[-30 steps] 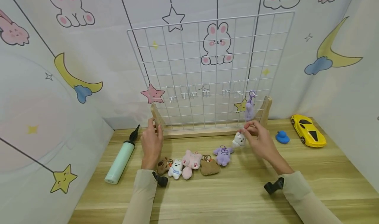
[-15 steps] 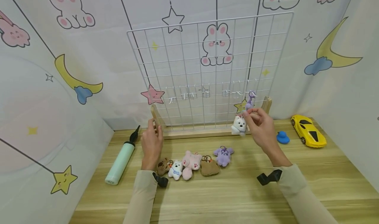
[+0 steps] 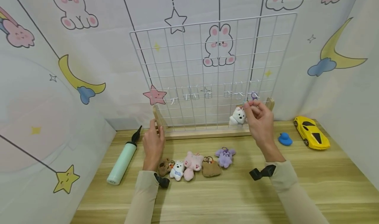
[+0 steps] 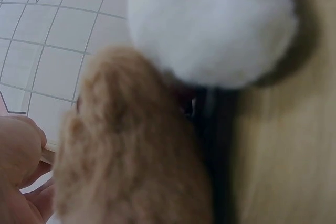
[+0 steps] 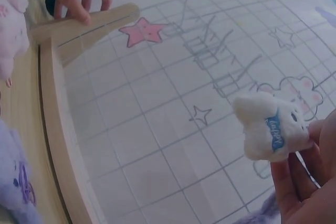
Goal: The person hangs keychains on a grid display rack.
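My right hand (image 3: 260,120) pinches the top of a white dog plush keychain (image 3: 238,116), which hangs in front of the wire grid (image 3: 213,22) just below a row of white hooks (image 3: 239,94). Its blue bow patch (image 5: 274,129) shows in the right wrist view. Behind this hand, a purple ring (image 3: 254,96) hangs on the rightmost hook; the plush under it is mostly hidden. My left hand (image 3: 154,141) grips the left upright of the wooden stand (image 3: 204,135). A brown bear plush (image 4: 131,145) and a white plush (image 4: 210,24) fill the left wrist view.
A row of plush keychains lies before the stand: brown bear (image 3: 164,167), white dog (image 3: 177,171), pink (image 3: 193,163), tan (image 3: 211,169) and purple (image 3: 225,158). A mint-green hand pump (image 3: 122,163) is at left; a blue duck (image 3: 285,139) and yellow toy car (image 3: 312,133) at right.
The right hand has lifted the white dog plush from near the tabletop up to just under the hooks, now covering the hanging purple plush. The left hand stays on the stand.
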`<state>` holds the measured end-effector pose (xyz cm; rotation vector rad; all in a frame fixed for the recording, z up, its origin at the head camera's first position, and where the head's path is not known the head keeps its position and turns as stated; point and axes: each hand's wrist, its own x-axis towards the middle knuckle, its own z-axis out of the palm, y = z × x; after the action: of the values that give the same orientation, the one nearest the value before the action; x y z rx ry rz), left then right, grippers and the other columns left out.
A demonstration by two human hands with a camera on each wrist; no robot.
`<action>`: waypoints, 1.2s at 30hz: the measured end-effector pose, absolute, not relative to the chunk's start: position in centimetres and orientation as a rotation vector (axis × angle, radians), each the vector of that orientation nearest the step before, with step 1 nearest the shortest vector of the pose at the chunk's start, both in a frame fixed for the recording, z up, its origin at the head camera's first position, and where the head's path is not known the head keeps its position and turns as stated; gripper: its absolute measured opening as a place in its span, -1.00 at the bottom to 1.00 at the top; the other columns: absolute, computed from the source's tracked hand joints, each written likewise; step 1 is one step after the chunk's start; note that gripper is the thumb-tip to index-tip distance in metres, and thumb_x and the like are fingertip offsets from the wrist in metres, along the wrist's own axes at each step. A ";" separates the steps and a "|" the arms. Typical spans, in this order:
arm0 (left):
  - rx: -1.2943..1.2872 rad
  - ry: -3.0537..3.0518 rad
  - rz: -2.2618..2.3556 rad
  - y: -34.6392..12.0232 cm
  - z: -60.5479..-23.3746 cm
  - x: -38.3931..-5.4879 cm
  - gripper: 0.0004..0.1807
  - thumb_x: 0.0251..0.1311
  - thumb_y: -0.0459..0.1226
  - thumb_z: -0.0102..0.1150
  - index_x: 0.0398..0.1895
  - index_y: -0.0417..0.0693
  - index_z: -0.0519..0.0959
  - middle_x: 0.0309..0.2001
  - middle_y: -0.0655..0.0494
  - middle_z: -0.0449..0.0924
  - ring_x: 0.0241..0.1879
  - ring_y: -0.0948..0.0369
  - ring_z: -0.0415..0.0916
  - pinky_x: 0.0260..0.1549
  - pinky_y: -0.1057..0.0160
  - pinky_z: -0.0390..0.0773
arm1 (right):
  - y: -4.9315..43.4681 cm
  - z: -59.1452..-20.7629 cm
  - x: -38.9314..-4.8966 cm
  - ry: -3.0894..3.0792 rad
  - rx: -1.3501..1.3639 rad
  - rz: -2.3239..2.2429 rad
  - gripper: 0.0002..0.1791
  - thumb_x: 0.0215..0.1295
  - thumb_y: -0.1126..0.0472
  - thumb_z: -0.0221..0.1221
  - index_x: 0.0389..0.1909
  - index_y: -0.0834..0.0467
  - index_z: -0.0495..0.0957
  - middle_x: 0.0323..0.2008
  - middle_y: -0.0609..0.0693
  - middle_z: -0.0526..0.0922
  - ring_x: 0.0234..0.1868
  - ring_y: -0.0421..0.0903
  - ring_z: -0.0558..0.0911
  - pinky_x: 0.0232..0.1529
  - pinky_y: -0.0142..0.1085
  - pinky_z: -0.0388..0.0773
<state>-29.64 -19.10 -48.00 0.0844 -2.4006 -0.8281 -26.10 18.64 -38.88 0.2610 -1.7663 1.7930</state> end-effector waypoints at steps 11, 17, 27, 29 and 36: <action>0.088 -2.398 -0.823 -19.0 -48.0 -29.5 -0.58 0.63 -0.16 0.16 0.42 -0.08 0.48 0.05 -0.29 0.81 -0.09 -0.18 0.85 -0.21 -0.20 0.79 | 17.6 -38.4 -26.7 -1.684 0.145 1.849 -0.78 0.55 0.13 0.32 -0.10 0.24 0.65 -0.37 -0.29 0.84 -0.30 -0.37 0.76 -0.34 -0.56 0.58; 0.090 -2.396 -0.811 -19.0 -48.0 -29.5 -0.58 0.63 -0.16 0.16 0.42 -0.09 0.47 0.04 -0.30 0.81 -0.09 -0.19 0.85 -0.21 -0.21 0.79 | 17.4 -38.7 -26.9 -1.702 0.122 1.837 -0.70 0.55 0.13 0.33 -0.08 0.34 0.65 -0.39 -0.31 0.83 -0.38 -0.39 0.70 -0.46 -0.55 0.46; 0.101 -2.398 -0.811 -19.1 -48.2 -29.6 -0.57 0.62 -0.15 0.17 0.42 -0.08 0.48 0.05 -0.30 0.81 -0.07 -0.19 0.84 -0.19 -0.21 0.79 | 17.8 -39.9 -26.4 -1.965 -0.015 1.763 -0.50 0.53 -0.14 0.31 0.11 0.24 0.71 -0.32 -0.47 0.78 -0.29 -0.41 0.68 -0.37 -0.54 0.52; 0.098 -2.398 -0.813 -19.1 -48.2 -29.6 -0.57 0.63 -0.15 0.17 0.42 -0.09 0.48 0.06 -0.30 0.81 -0.07 -0.19 0.84 -0.19 -0.21 0.79 | 18.1 -40.5 -26.2 -2.030 0.013 1.792 -0.44 0.53 -0.17 0.30 0.17 0.25 0.68 -0.27 -0.39 0.79 -0.27 -0.39 0.72 -0.32 -0.53 0.61; 0.088 -2.390 -0.815 -19.1 -48.1 -29.7 -0.58 0.62 -0.16 0.18 0.40 -0.10 0.49 0.04 -0.30 0.81 -0.08 -0.18 0.85 -0.20 -0.21 0.79 | 19.1 -43.4 -25.5 -2.299 0.169 1.861 -0.30 0.56 -0.24 0.24 0.34 0.27 0.52 0.08 0.28 0.81 -0.14 -0.17 0.88 -0.05 -0.24 0.81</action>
<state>-29.68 -19.11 -48.11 0.0875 -2.3899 -0.8153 -25.46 19.13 -43.39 0.1690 -2.2986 1.8607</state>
